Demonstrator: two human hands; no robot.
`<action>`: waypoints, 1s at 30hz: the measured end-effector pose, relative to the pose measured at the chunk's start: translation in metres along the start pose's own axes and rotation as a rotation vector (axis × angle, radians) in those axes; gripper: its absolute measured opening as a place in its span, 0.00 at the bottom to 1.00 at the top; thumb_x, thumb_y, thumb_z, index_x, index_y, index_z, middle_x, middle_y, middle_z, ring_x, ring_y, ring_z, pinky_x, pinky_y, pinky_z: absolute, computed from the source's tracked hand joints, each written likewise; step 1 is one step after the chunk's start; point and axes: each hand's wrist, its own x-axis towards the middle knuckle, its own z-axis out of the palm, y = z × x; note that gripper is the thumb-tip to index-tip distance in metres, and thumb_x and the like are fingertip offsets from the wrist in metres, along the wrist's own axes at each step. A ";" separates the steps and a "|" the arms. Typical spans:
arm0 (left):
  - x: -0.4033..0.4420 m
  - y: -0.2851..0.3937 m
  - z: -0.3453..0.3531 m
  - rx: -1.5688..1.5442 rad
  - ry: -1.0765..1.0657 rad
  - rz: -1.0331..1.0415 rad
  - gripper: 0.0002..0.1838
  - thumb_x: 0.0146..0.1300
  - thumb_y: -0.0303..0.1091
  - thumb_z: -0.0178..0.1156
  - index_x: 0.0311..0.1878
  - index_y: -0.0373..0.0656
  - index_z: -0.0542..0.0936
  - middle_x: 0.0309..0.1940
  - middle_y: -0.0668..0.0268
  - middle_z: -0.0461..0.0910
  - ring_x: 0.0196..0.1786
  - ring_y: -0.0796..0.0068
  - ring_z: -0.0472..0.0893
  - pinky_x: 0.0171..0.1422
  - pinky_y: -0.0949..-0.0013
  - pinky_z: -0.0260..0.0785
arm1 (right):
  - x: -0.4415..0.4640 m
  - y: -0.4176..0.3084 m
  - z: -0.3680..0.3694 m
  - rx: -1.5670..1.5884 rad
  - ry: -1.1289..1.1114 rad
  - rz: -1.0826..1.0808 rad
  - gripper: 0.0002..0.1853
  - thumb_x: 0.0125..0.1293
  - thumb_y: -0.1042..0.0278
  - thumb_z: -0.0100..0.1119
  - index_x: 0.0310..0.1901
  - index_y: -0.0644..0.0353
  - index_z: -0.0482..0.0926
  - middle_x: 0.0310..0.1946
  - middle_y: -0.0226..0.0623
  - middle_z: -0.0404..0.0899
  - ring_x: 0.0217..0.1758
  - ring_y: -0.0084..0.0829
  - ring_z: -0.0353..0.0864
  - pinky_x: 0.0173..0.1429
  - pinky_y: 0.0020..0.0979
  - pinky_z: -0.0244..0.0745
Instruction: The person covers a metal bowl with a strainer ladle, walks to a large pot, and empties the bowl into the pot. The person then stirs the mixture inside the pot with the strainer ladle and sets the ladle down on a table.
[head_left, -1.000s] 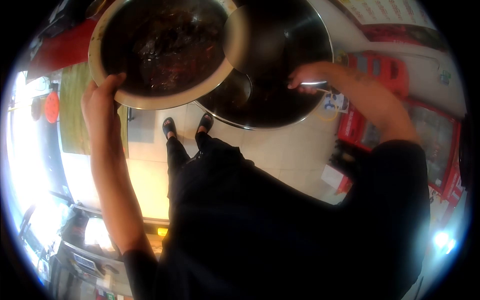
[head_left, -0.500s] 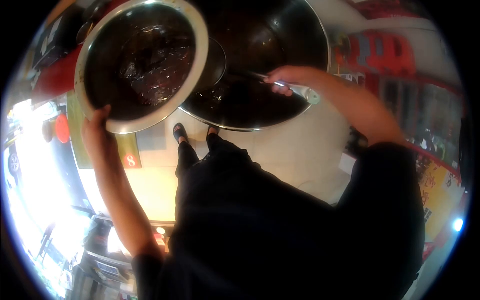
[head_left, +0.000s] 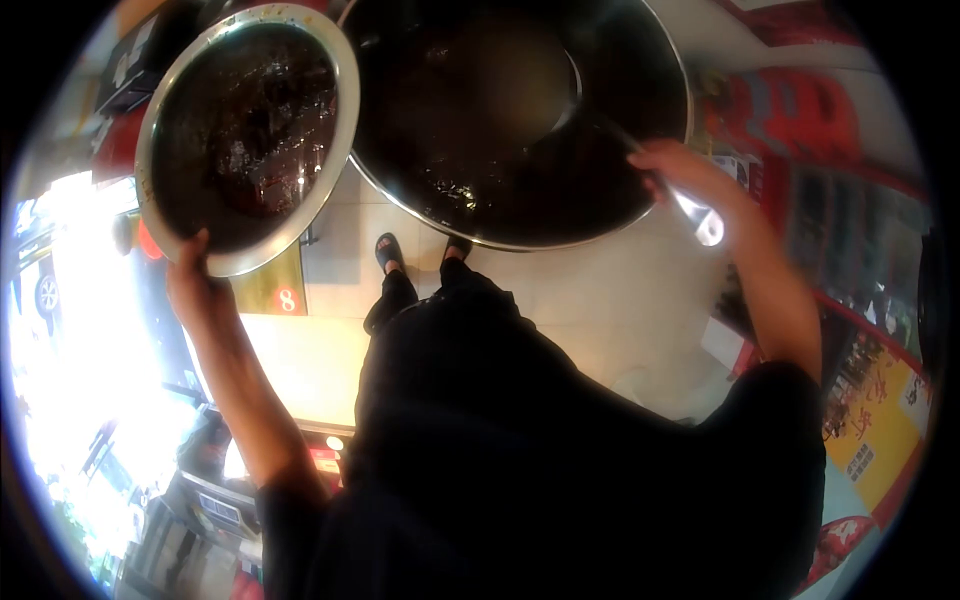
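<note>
My left hand (head_left: pixel 198 272) grips the lower rim of a wide metal basin (head_left: pixel 346 105), thumb on top of the rim. Dark, glossy food in brown liquid (head_left: pixel 265 150) lies in the basin, which is tilted. My right hand (head_left: pixel 685 172) is closed around the metal handle of a large round skimmer (head_left: pixel 535 90). The skimmer's head is blurred and hangs over or in a big round pot (head_left: pixel 480 243), so its contents cannot be made out. Dark liquid with shiny spots shows inside the pot. Basin and pot stand side by side, their rims close together.
My sandalled feet (head_left: pixel 388 248) stand on pale floor tiles (head_left: pixel 570 300) just below the pot. A red-edged shelf or cabinet (head_left: pixel 840 230) and a yellow poster (head_left: pixel 880 430) are at the right. Bright daylight comes in at the left.
The skimmer has moved right, away from the basin's edge to above the pot's middle, with my right hand. The basin has shifted slightly left in view.
</note>
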 end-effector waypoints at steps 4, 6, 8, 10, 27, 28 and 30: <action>-0.007 -0.005 0.009 0.017 0.054 0.026 0.20 0.67 0.25 0.64 0.60 0.29 0.80 0.56 0.55 0.83 0.61 0.65 0.81 0.69 0.65 0.73 | 0.039 0.001 -0.026 -0.229 0.008 0.076 0.12 0.76 0.66 0.61 0.48 0.68 0.74 0.22 0.35 0.72 0.17 0.30 0.74 0.19 0.37 0.70; -0.028 0.010 0.021 0.031 0.057 0.030 0.20 0.67 0.26 0.64 0.60 0.28 0.80 0.55 0.55 0.83 0.60 0.65 0.81 0.68 0.65 0.74 | 0.035 -0.006 -0.042 -0.287 -0.004 0.091 0.23 0.76 0.65 0.62 0.63 0.74 0.70 0.22 0.35 0.72 0.18 0.30 0.75 0.20 0.38 0.71; -0.035 0.014 0.024 0.053 0.065 0.034 0.19 0.67 0.26 0.63 0.60 0.28 0.80 0.55 0.54 0.83 0.59 0.65 0.82 0.67 0.64 0.74 | 0.039 -0.016 -0.047 -0.322 -0.053 0.096 0.33 0.76 0.64 0.62 0.73 0.76 0.62 0.23 0.34 0.72 0.19 0.28 0.75 0.20 0.37 0.72; -0.035 0.010 0.020 0.037 0.105 0.017 0.20 0.68 0.28 0.63 0.60 0.27 0.80 0.55 0.53 0.83 0.58 0.63 0.82 0.67 0.64 0.75 | 0.043 -0.028 -0.046 -0.321 -0.118 0.119 0.27 0.76 0.62 0.62 0.66 0.74 0.69 0.23 0.32 0.73 0.19 0.27 0.76 0.21 0.35 0.72; -0.074 0.017 0.039 -0.012 0.258 -0.034 0.24 0.64 0.24 0.61 0.64 0.27 0.78 0.57 0.55 0.82 0.61 0.63 0.79 0.70 0.61 0.70 | 0.112 -0.066 -0.046 -0.110 -0.422 0.071 0.11 0.77 0.60 0.63 0.42 0.57 0.73 0.23 0.29 0.75 0.19 0.21 0.73 0.20 0.29 0.68; -0.074 0.017 0.037 0.000 0.288 -0.043 0.24 0.64 0.24 0.61 0.64 0.27 0.78 0.56 0.56 0.82 0.60 0.63 0.79 0.69 0.61 0.70 | 0.116 -0.066 -0.047 -0.062 -0.444 0.065 0.11 0.78 0.60 0.63 0.42 0.57 0.73 0.22 0.29 0.74 0.19 0.21 0.72 0.20 0.29 0.68; -0.078 0.017 0.040 -0.013 0.272 -0.037 0.23 0.64 0.24 0.61 0.63 0.27 0.78 0.56 0.56 0.82 0.59 0.63 0.79 0.69 0.61 0.70 | 0.121 -0.069 -0.052 -0.033 -0.449 0.064 0.11 0.78 0.60 0.62 0.45 0.57 0.74 0.23 0.28 0.74 0.19 0.20 0.72 0.20 0.29 0.68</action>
